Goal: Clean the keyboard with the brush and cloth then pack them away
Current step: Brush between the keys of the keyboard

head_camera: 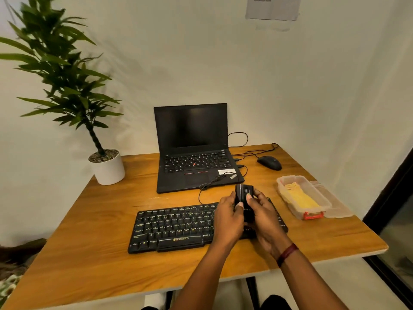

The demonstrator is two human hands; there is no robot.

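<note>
Both hands, left hand (228,217) and right hand (263,211), are closed in grip on the upright black brush (244,198), held directly above the keyboard (174,227).

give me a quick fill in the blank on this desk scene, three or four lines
1. Both hands, left hand and right hand, hold a small black brush above the ____.
2. The yellow cloth lies inside the clear plastic ____.
3. The potted plant stands on the table's far ____ corner.
4. The laptop's screen is ____.

Missing words: keyboard; box; left; dark
</note>
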